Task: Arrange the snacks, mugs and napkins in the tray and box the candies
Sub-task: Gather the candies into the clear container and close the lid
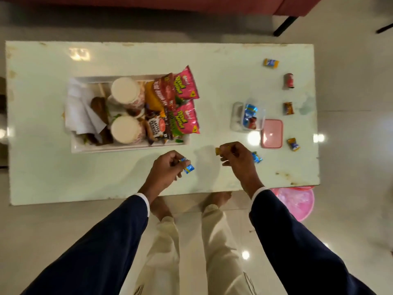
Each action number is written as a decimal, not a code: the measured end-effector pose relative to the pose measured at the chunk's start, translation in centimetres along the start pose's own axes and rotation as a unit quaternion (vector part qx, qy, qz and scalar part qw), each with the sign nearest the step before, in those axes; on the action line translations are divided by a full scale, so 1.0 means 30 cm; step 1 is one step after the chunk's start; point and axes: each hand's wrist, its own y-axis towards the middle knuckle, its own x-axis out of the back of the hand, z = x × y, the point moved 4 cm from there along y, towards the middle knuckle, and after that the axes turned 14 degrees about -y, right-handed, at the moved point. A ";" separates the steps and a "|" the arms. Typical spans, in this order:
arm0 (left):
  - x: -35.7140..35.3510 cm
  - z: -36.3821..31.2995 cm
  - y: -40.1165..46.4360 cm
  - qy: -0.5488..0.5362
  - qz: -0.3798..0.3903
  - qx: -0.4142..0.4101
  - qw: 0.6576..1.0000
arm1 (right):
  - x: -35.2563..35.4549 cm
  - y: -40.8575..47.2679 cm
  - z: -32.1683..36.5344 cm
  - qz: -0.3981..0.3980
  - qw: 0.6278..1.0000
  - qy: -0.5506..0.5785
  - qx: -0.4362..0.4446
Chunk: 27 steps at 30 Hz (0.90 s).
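Observation:
My left hand (pixel 164 170) pinches a blue-wrapped candy (pixel 188 168) just above the table's near edge. An orange-wrapped candy (pixel 218 150) is pinched in my right hand (pixel 237 159), to the right of the left one. The white tray (pixel 129 147) holds two upturned mugs (pixel 125 90), white napkins (pixel 80 111) and several snack packets (pixel 185 86). A clear candy box (pixel 247 114) sits at the right with a few candies inside. Its pink lid (pixel 272 134) lies beside it. Loose candies lie around: blue (pixel 257 156), orange-blue (pixel 293 144), brown (pixel 288 108), red (pixel 288 81), yellow-blue (pixel 270 63).
The white table (pixel 53 167) ends just in front of my feet. A pink bucket (pixel 297 201) stands on the floor under the table's near right corner. A red sofa (pixel 191 5) runs along the far side.

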 end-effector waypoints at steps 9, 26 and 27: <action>-0.500 -0.341 0.287 -0.006 -0.017 -0.067 0.998 | 0.354 0.243 0.044 -0.104 0.994 -0.020 -0.013; -0.813 -0.138 0.167 0.516 0.111 -0.223 0.819 | 0.714 0.137 -0.368 -0.130 0.968 -0.210 -0.041; -0.824 -0.133 0.169 0.538 0.111 -0.228 0.804 | 0.716 0.148 -0.375 -0.126 0.963 -0.236 -0.028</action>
